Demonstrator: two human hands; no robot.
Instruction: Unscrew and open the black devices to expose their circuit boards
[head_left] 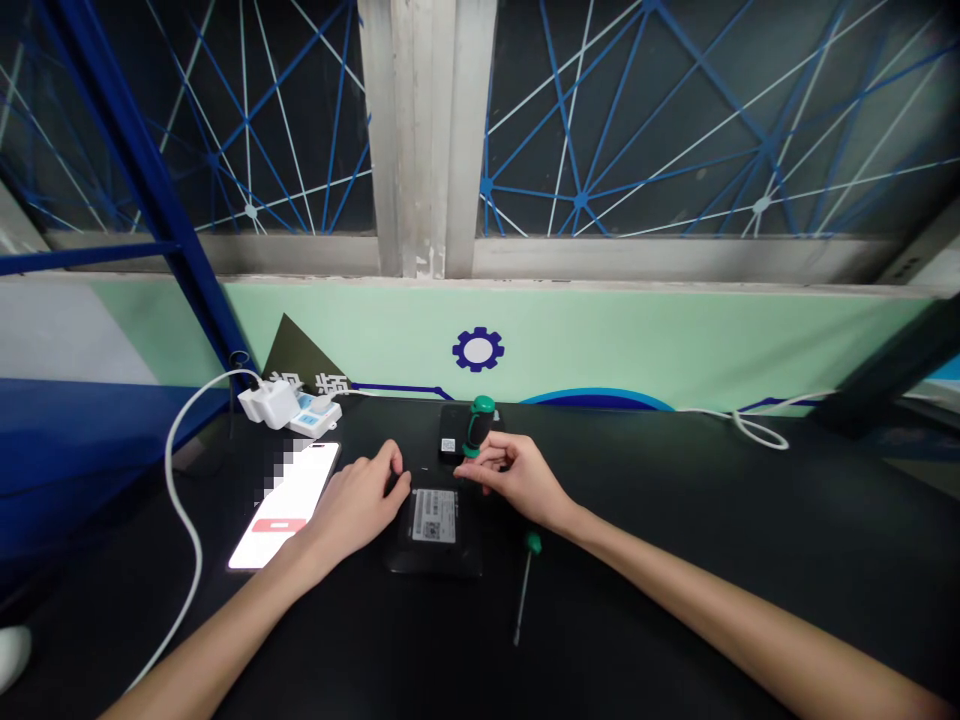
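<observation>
My right hand (517, 475) is closed, its thumb and fingertips pinched at the lower end of a screwdriver (480, 425) with a green and black handle. The handle points up, and its tip is hidden by my fingers. Beside it, my left hand (364, 495) rests with bent fingers and a small gap between thumb and forefinger. Its thumb is close to the upper left corner of a flat black device (435, 555) bearing a white printed label (434, 516). A second, thin screwdriver (526, 585) with a green handle lies to the right of the device.
Behind the screwdriver lies a black box (450, 425) with a small code sticker. A lit phone (289, 505) lies left of my left hand. Further back are a white power strip (313, 412) and plug with a white cable (176, 480). A wall closes off the black table (637, 640).
</observation>
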